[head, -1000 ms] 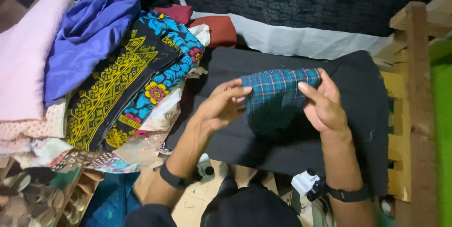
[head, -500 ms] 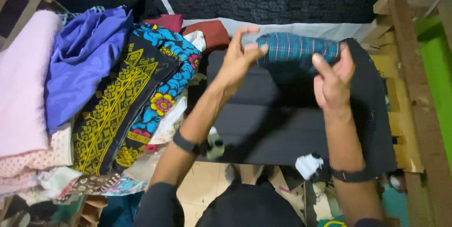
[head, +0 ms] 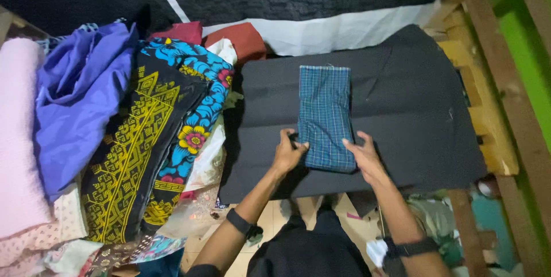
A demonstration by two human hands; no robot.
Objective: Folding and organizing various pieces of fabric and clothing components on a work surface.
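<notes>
A narrow folded strip of blue checked cloth (head: 324, 113) lies lengthwise on a black cloth-covered work surface (head: 413, 116). My left hand (head: 288, 152) rests on the strip's near left corner, fingers curled onto its edge. On the near right corner sits my right hand (head: 363, 155), fingers spread over the fabric. Both wrists wear dark bands. The far end of the strip lies flat and untouched.
A heap of fabrics lies to the left: a black cloth with yellow pattern (head: 135, 150), a blue floral cloth (head: 198, 96), a purple cloth (head: 80, 99), a pink one (head: 20, 139), red pieces (head: 241, 39). A wooden frame (head: 493, 110) borders the right. A white strip (head: 344, 30) lies behind.
The checked cloth was held up in both hands; now it is laid flat and stretched out lengthwise on the black surface, with both hands drawn back to its near end.
</notes>
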